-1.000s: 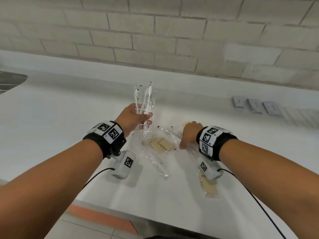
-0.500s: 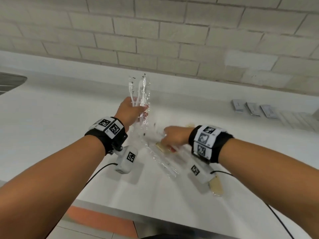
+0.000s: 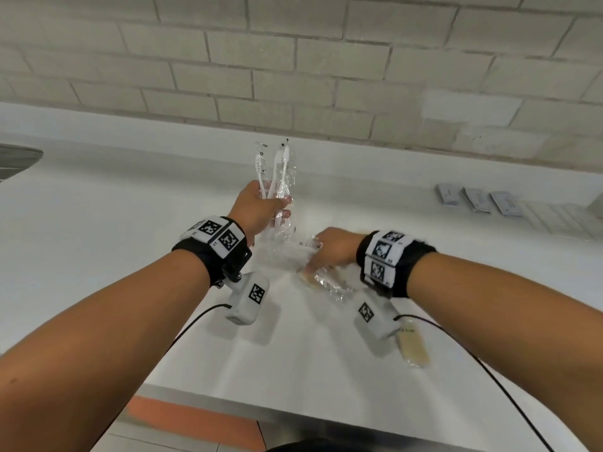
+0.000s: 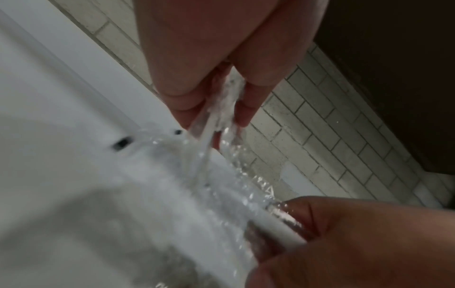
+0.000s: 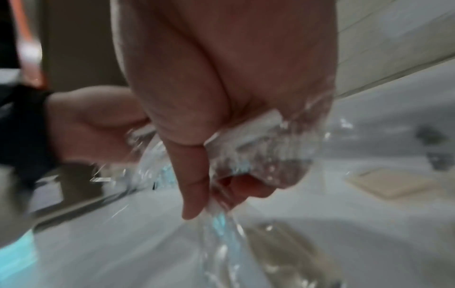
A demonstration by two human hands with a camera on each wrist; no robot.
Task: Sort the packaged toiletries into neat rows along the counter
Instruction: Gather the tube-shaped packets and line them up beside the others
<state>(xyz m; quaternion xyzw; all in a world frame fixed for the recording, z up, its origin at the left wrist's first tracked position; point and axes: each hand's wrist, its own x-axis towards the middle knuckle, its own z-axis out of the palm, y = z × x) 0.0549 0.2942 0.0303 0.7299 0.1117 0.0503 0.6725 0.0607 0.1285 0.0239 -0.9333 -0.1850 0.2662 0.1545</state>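
Observation:
My left hand [image 3: 261, 210] grips a bundle of clear-wrapped white toothbrushes [image 3: 275, 171] upright above the white counter [image 3: 130, 256]. In the left wrist view its fingers [image 4: 187, 93] pinch the crinkled wrappers [image 4: 221, 109]. My right hand [image 3: 326, 249], just right of the left one, grips another wrapped toothbrush [image 5: 246, 132] in its clear film, with the wrapper's tail trailing down. That white handle [image 4: 278, 228] also shows in the left wrist view, reaching toward the bundle. A tan packaged soap [image 3: 313, 278] lies under the right hand.
A second tan soap packet [image 3: 412, 349] lies near the front right. Three grey sachets [image 3: 476, 200] sit in a row at the back right by the brick wall. A sink edge [image 3: 16, 158] shows far left. The counter's front edge [image 3: 228, 396] is close.
My right hand has lifted a wrapped toothbrush off the counter and moved left toward the bundle. The left hand has kept its bundle upright, almost in place.

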